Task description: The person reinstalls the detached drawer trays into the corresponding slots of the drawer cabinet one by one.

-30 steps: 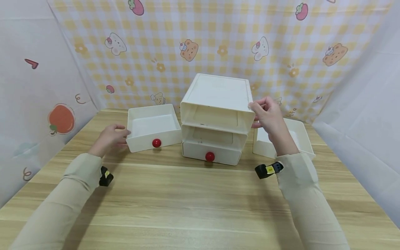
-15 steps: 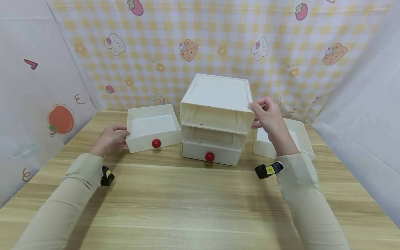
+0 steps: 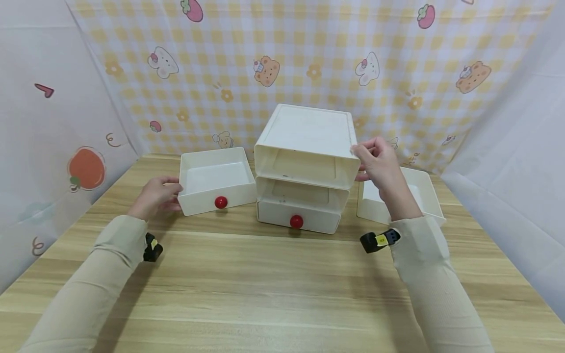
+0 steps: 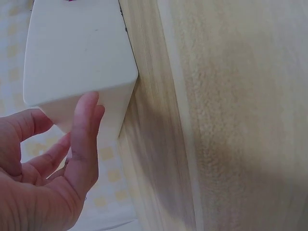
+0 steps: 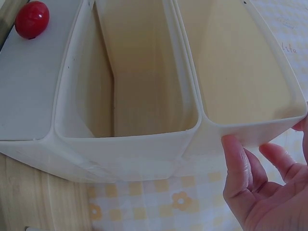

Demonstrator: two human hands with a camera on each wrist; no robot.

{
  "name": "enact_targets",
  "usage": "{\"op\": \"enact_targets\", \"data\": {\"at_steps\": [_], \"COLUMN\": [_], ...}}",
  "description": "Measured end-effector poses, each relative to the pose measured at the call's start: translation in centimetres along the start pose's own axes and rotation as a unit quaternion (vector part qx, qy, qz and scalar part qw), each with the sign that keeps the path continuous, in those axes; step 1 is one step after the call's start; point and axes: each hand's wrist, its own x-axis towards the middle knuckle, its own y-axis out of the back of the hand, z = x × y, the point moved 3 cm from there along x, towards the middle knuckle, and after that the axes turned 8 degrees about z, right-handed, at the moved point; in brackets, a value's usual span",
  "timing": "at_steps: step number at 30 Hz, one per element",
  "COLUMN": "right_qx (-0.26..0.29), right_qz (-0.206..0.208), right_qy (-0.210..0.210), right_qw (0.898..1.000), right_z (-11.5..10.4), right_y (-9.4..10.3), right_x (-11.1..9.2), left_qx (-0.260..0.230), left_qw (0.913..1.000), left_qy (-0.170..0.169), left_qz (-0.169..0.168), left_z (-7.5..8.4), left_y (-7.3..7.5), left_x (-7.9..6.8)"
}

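A white drawer cabinet (image 3: 311, 130) with three stacked bays stands at the centre. Its upper two bays are hollow; a drawer with a red knob (image 3: 296, 221) fills the lowest. My right hand (image 3: 377, 162) holds the cabinet's top right edge, thumb on top and fingers against the side wall (image 5: 250, 134). To the left lies a loose white drawer (image 3: 216, 196), its red knob (image 3: 221, 202) facing me. At that drawer's left wall, my left hand (image 3: 156, 196) lightly pinches, thumb at the rim and fingertips on the outside (image 4: 96, 115).
Another loose white drawer (image 3: 423, 191) lies right of the cabinet, partly hidden behind my right forearm. All stand toward the back of a wooden table (image 3: 265, 284). A patterned cloth (image 3: 309, 49) hangs behind, with pale cloths at both sides.
My left hand has shifted very slightly at the drawer's left wall. The right hand, the cabinet and both loose drawers look the same as before.
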Motion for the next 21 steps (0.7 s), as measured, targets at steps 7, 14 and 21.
{"op": "enact_targets", "data": {"at_steps": [7, 14, 21], "right_qx": [-0.005, -0.005, -0.007], "right_qz": [0.002, 0.002, 0.004], "right_qy": [0.0, 0.004, 0.007], "right_qw": [1.0, 1.0, 1.0], "right_z": [-0.06, -0.03, -0.01], "right_y": [0.01, -0.09, -0.12], "right_x": [-0.02, -0.02, -0.03], "left_qx": [0.023, 0.025, 0.01], "left_qw": [0.9992, 0.9979, 0.9973], "left_qy": [-0.021, -0.042, -0.053], "left_qz": [0.027, 0.044, 0.05], "left_z": [0.25, 0.01, -0.66], "left_y": [-0.12, -0.11, 0.18], "left_x": [-0.03, -0.04, -0.07]}}
